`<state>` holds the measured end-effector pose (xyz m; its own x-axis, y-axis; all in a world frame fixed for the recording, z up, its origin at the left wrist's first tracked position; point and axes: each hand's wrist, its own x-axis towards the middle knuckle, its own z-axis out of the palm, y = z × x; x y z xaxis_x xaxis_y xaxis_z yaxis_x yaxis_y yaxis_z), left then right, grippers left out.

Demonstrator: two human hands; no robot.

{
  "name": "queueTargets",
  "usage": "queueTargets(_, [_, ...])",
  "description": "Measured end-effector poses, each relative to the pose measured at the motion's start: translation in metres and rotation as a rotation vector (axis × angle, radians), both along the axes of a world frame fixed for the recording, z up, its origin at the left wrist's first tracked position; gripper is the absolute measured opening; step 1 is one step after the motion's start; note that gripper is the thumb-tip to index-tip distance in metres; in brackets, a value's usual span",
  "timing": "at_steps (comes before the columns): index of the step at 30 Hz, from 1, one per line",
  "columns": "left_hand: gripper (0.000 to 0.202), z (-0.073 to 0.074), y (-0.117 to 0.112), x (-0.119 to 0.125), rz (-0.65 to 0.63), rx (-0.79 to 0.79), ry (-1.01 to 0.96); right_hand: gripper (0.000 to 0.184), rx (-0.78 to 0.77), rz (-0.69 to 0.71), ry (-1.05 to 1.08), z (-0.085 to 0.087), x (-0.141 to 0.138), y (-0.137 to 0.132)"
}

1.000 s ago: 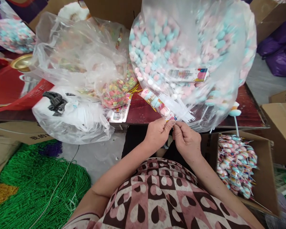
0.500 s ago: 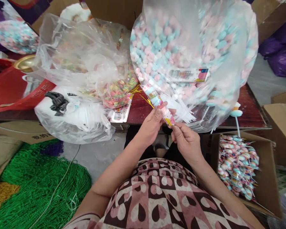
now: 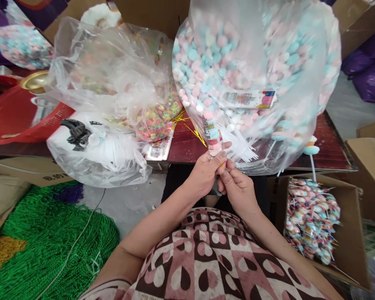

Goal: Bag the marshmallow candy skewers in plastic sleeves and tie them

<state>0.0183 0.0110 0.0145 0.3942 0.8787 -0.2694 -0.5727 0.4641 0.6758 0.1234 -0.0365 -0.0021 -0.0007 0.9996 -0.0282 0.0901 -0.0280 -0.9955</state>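
Observation:
A marshmallow stick in a printed clear wrapper (image 3: pixel 211 130) points up and away from me over the table edge. My left hand (image 3: pixel 208 171) is closed round its lower end. My right hand (image 3: pixel 237 183) pinches at the bottom of the wrapper, its fingertips touching those of the left; what exactly lies between them is hidden. Just beyond, white sticks (image 3: pixel 242 146) lie in the mouth of a large clear bag of pink, blue and white marshmallows (image 3: pixel 203 54). Yellow twist ties (image 3: pixel 195 132) are on the table to the left of the wrapped stick.
Left on the table are a bag of ring-shaped candies (image 3: pixel 153 123), a white plastic bag (image 3: pixel 112 154), printed wrappers (image 3: pixel 158 149) and a red basket (image 3: pixel 18 121). An unwrapped marshmallow stick (image 3: pixel 311 150) stands near a cardboard box (image 3: pixel 350 233) of wrapped ones. Green cords (image 3: pixel 56 233) lie below left.
The wrapped marshmallow stick has turned more upright. My right hand has moved left and closer to my left hand, both now together at the wrapper's lower end.

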Motion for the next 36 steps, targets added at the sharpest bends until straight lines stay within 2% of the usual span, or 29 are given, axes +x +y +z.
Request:
queueTargets(5, [0.028, 0.003, 0.004, -0.012, 0.02, 0.005, -0.013, 0.043, -0.09, 0.251, -0.11, 0.014, 0.023, 0.014])
queueTargets(7, [0.03, 0.007, 0.004, -0.019, -0.015, 0.049, -0.053, 0.038, -0.054, 0.208, -0.12, 0.022, 0.033, 0.023])
queueTargets(10, [0.033, 0.009, 0.001, -0.026, -0.165, 0.09, -0.113, 0.022, -0.016, 0.02, 0.069, 0.032, 0.035, 0.035])
queueTargets(11, [0.033, 0.009, -0.001, -0.026, -0.231, 0.087, -0.135, 0.026, -0.04, 0.021, 0.15, 0.036, 0.033, 0.038])
queueTargets(13, [0.037, 0.007, -0.006, -0.023, -0.358, 0.069, -0.182, 0.042, -0.136, 0.137, 0.284, 0.042, 0.026, 0.042])
queueTargets(15, [0.042, 0.006, -0.01, -0.019, -0.444, 0.07, -0.2, 0.048, -0.231, 0.255, 0.357, 0.046, 0.018, 0.043])
queueTargets(16, [0.044, 0.005, -0.011, -0.018, -0.453, 0.085, -0.181, 0.048, -0.251, 0.266, 0.37, 0.046, 0.014, 0.044])
queueTargets(18, [0.044, 0.005, -0.011, -0.018, -0.385, 0.156, -0.034, 0.044, -0.227, 0.189, 0.344, 0.042, 0.006, 0.045])
queueTargets(22, [0.024, 0.004, -0.007, -0.024, -0.004, 0.346, 0.607, 0.027, 0.026, -0.121, 0.219, 0.029, -0.01, 0.049])
queueTargets(24, [0.016, 0.003, -0.005, -0.028, 0.105, 0.401, 0.803, 0.021, 0.115, -0.192, 0.183, 0.028, -0.013, 0.051])
queueTargets(26, [0.021, 0.003, -0.005, -0.034, 0.042, 0.392, 0.745, 0.025, 0.102, -0.126, 0.176, 0.033, -0.01, 0.053])
queueTargets(29, [0.036, 0.002, -0.006, -0.041, -0.259, 0.287, 0.285, 0.041, -0.021, 0.103, 0.186, 0.045, -0.002, 0.056])
queueTargets(31, [0.042, 0.002, -0.008, -0.044, -0.351, 0.242, 0.072, 0.043, -0.059, 0.155, 0.181, 0.048, -0.001, 0.059])
queueTargets(32, [0.041, 0.002, -0.009, -0.044, -0.316, 0.242, 0.089, 0.039, -0.044, 0.126, 0.178, 0.047, -0.003, 0.061])
queueTargets(33, [0.038, 0.001, -0.009, -0.045, -0.23, 0.256, 0.188, 0.034, -0.013, 0.074, 0.174, 0.044, -0.006, 0.063])
queueTargets(36, [0.027, -0.002, -0.007, -0.048, 0.105, 0.345, 0.65, 0.023, 0.088, -0.036, 0.134, 0.033, -0.019, 0.071])
